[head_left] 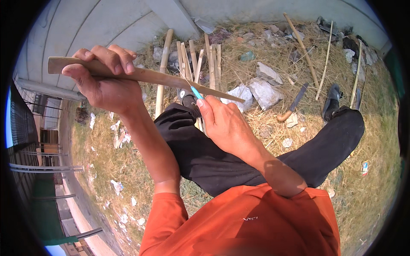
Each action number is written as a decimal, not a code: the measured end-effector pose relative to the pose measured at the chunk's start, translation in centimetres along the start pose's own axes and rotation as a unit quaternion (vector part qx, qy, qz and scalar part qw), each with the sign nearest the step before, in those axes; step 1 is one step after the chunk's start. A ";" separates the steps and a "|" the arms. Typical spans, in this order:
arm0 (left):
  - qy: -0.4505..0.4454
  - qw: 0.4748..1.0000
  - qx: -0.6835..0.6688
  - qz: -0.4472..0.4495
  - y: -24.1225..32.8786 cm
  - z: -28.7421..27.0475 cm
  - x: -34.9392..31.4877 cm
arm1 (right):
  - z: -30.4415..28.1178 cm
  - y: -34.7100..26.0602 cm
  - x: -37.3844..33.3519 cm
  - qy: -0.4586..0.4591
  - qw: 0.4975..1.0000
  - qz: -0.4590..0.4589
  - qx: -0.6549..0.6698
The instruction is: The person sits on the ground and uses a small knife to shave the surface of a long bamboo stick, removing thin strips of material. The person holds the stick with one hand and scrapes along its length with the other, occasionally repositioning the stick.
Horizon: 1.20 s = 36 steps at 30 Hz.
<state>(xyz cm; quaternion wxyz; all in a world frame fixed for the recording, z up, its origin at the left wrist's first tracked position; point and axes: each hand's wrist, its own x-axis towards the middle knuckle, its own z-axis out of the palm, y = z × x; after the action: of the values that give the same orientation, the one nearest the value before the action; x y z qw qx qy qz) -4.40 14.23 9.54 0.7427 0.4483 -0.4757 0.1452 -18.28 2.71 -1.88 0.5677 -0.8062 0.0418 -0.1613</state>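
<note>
At frame centre I watch the right hand (226,126), fingers closed on a slim blue tool (196,91) against a bamboo strip (164,78), which the left hand (106,81) grips, upper left. Beyond, right, lies a wooden-handled knife (296,101); a grey wall (115,25) tops the frame.

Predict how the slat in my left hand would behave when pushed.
The slat looks fairly stiff, running nearly straight beyond your left hand. It's probably light, being long but thin. Its flat shape suggests it wouldn't roll.
</note>
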 end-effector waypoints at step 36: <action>0.015 0.999 0.029 -0.003 0.3 4.0 -0.6 | 1.4 6.9 -4.6 0.095 0.982 0.020 -0.161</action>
<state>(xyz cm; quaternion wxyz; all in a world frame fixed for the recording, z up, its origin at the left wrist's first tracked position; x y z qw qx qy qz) -7.22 11.29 9.80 0.7372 0.4684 -0.4586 0.1636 -21.40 2.73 -9.67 0.4272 -0.8669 0.1374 -0.2171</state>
